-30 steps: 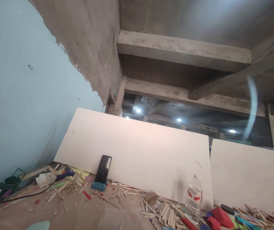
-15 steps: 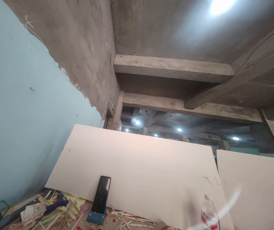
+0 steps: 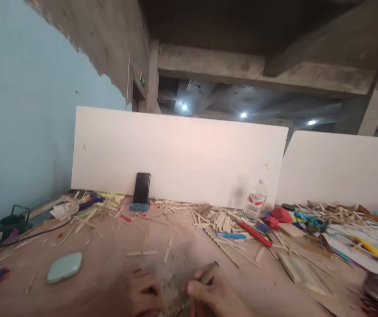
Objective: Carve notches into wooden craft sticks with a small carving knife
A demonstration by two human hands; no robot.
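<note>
At the bottom of the head view, my left hand [image 3: 138, 293] rests low over the table, blurred by motion. Its fingers look bent, but whether anything is in them does not show. My right hand [image 3: 213, 295] is closed around a narrow, dull brown stick-like piece [image 3: 209, 272], its end poking out past the thumb; its exact kind is unclear. Between the hands, the tabletop carries greyish marks. Just beyond lie a few short wooden sticks [image 3: 167, 250]. A long, thin, patterned rod [image 3: 224, 250] lies further right.
A black phone [image 3: 142, 188] leans upright on a blue stand before a white partition [image 3: 176, 154]. Beside a water bottle [image 3: 255, 201] are heaped wooden sticks [image 3: 222, 220] and a red pen-like tool [image 3: 254, 233]. A mint-green case [image 3: 64, 267] sits left. Coloured scraps clutter the right side.
My view has tipped down from the ceiling to the table. Both my hands have come into view, the right with the brown piece. A white blur near the bottle is gone.
</note>
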